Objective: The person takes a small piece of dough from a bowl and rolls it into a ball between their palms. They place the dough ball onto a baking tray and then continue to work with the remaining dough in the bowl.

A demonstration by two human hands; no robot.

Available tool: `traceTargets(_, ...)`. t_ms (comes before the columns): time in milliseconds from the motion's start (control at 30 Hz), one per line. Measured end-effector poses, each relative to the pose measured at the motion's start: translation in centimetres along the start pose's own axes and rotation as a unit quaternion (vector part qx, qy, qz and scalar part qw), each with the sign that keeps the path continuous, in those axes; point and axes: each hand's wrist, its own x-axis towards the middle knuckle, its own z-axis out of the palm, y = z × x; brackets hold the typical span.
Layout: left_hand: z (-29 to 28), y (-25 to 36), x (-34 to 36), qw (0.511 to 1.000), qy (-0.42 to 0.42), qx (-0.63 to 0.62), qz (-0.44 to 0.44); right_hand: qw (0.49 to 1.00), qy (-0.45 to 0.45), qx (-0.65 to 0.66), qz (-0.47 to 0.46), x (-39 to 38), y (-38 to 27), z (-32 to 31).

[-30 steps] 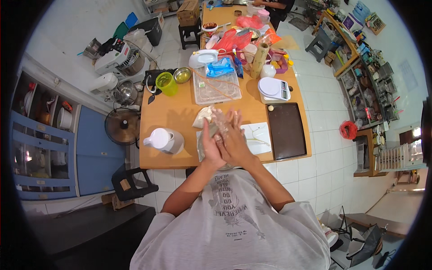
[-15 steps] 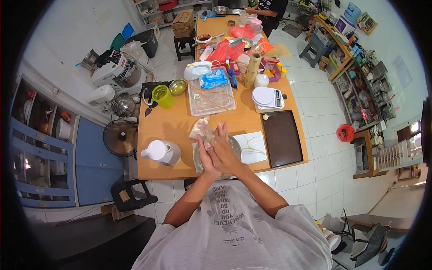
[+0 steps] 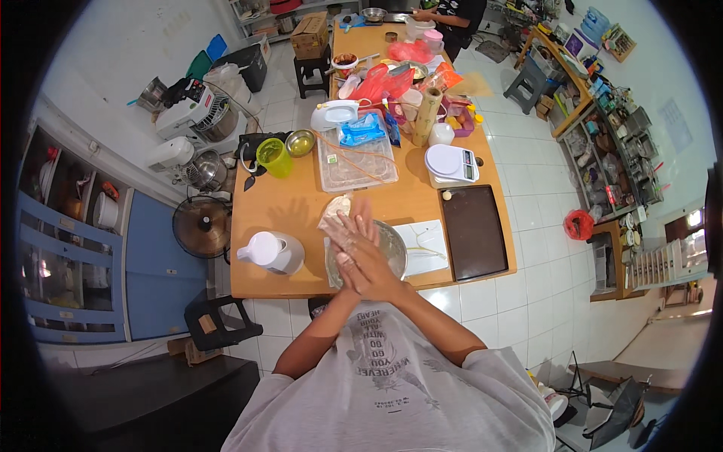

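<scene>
Over a metal bowl (image 3: 398, 251) at the table's near edge, my left hand (image 3: 349, 273) and my right hand (image 3: 367, 258) are pressed palm to palm. The right lies slantwise across the left, fingers of both stretched out and slightly blurred. Whether anything sits between the palms is hidden. Just beyond my fingertips rests a clear plastic bag (image 3: 336, 208) with something whitish inside. Right of the bowl, a white board (image 3: 422, 242) carries a pale, thin strand. A small pale ball (image 3: 447, 196) sits at the far left corner of a dark baking tray (image 3: 476, 237).
A white jug (image 3: 269, 251) stands left of the bowl. Beyond are a lidded clear box (image 3: 354, 172), a yellow-green cup (image 3: 274, 157), a small metal bowl (image 3: 300, 142) and a kitchen scale (image 3: 452, 164). Another person (image 3: 454, 19) is at the table's far end.
My right hand has slid over the left, its fingers now pointing up and left across it. The hands still meet above the bowl. The bag stays beside them.
</scene>
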Motion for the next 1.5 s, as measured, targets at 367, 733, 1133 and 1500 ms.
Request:
traceTargets(367, 5.2, -1.3, 1.2, 0.921, 0.114, 0.351, -0.124, 0.997, 0.008, -0.001, 0.077, 0.2, 2.5, -0.2)
traceTargets(733, 7.2, -0.4, 2.6, 0.937, 0.121, 0.306, -0.118, 0.995, -0.005, -0.101, -0.006, 2.6, 3.2, -1.9)
traceTargets(1133, 8.1, -0.8, 4.7, 0.918, 0.128, 0.367, -0.077, 0.990, -0.009, -0.134, -0.039, 2.8, 1.8, -1.5)
traceTargets(1500, 5.6, -1.4, 2.3, 0.944, 0.119, 0.277, -0.133, 0.997, -0.052, -0.061, -0.013, 1.5, 1.9, -2.2)
